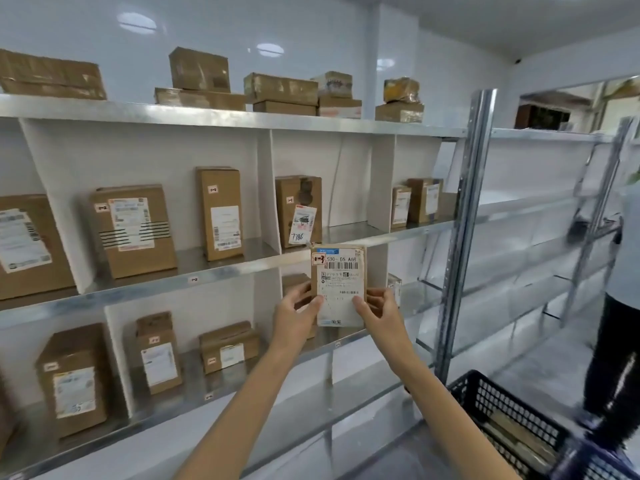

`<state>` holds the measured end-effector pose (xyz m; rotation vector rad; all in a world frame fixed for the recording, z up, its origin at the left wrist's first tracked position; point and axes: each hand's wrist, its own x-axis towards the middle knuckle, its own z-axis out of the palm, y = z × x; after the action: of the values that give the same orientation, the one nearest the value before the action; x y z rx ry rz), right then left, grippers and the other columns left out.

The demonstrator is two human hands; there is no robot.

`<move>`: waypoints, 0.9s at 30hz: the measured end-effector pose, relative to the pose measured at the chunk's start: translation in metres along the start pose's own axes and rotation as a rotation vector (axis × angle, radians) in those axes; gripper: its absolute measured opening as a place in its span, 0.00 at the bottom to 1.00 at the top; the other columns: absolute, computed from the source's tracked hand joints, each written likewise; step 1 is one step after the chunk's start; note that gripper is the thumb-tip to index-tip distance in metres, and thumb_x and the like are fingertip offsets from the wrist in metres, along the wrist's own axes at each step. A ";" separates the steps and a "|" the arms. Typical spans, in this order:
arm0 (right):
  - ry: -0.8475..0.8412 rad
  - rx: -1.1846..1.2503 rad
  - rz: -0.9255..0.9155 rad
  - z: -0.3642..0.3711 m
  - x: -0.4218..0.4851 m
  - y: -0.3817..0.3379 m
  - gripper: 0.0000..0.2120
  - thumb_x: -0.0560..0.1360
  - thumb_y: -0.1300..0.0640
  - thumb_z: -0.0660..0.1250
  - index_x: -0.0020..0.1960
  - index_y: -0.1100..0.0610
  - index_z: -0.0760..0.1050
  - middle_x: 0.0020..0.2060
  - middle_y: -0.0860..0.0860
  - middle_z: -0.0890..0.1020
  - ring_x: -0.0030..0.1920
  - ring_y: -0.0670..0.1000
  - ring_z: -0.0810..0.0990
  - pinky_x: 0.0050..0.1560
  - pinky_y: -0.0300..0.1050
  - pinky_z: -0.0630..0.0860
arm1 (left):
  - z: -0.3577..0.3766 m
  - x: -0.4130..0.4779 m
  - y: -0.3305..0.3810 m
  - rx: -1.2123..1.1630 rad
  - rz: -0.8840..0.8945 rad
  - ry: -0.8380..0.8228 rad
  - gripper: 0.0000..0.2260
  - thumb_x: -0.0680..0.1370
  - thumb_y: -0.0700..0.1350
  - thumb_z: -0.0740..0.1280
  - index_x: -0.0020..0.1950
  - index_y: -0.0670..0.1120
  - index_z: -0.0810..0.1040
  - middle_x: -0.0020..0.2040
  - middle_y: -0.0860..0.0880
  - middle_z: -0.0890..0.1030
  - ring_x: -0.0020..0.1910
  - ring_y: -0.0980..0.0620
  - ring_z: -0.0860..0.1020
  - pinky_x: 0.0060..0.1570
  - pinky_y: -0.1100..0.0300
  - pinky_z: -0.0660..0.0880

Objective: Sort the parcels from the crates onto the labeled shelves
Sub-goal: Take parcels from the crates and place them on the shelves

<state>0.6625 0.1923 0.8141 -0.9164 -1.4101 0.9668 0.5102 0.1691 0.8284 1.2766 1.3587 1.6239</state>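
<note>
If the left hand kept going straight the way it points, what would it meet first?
Likely the brown box on the shelf just behind the left hand; depth unclear.

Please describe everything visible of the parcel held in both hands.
The parcel is a small, flat brown cardboard box, held upright with its face toward the camera. A white label with barcodes covers most of it; a small red-marked sticker sits top left. The left hand and right hand pinch its lower sides.

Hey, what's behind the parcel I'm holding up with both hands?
Behind the held parcel a brown box stands on the lower shelf, mostly covered by the parcel and the left hand. Anything else there is hidden.
</note>
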 end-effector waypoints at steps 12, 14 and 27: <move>0.060 -0.088 -0.036 -0.101 0.079 0.034 0.13 0.78 0.54 0.63 0.60 0.55 0.67 0.51 0.43 0.77 0.52 0.40 0.77 0.40 0.29 0.76 | 0.123 0.061 -0.021 0.060 0.051 -0.058 0.17 0.77 0.41 0.67 0.65 0.47 0.74 0.61 0.49 0.78 0.57 0.52 0.77 0.43 0.71 0.76; 0.051 -0.102 -0.034 -0.120 0.100 0.046 0.12 0.78 0.53 0.63 0.60 0.55 0.67 0.52 0.44 0.78 0.54 0.42 0.77 0.41 0.31 0.77 | 0.147 0.078 -0.028 0.054 0.052 -0.048 0.17 0.76 0.40 0.68 0.65 0.46 0.74 0.61 0.48 0.78 0.59 0.49 0.77 0.39 0.73 0.76; -0.072 -0.053 0.005 -0.186 0.229 0.103 0.10 0.79 0.56 0.62 0.59 0.54 0.67 0.51 0.44 0.78 0.53 0.42 0.77 0.40 0.30 0.77 | 0.250 0.166 -0.056 0.082 0.024 0.104 0.17 0.75 0.39 0.68 0.64 0.46 0.74 0.60 0.49 0.78 0.60 0.51 0.76 0.57 0.55 0.77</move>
<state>0.8350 0.4523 0.8035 -0.9326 -1.5008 0.9792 0.6897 0.4158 0.8145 1.2754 1.4919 1.6867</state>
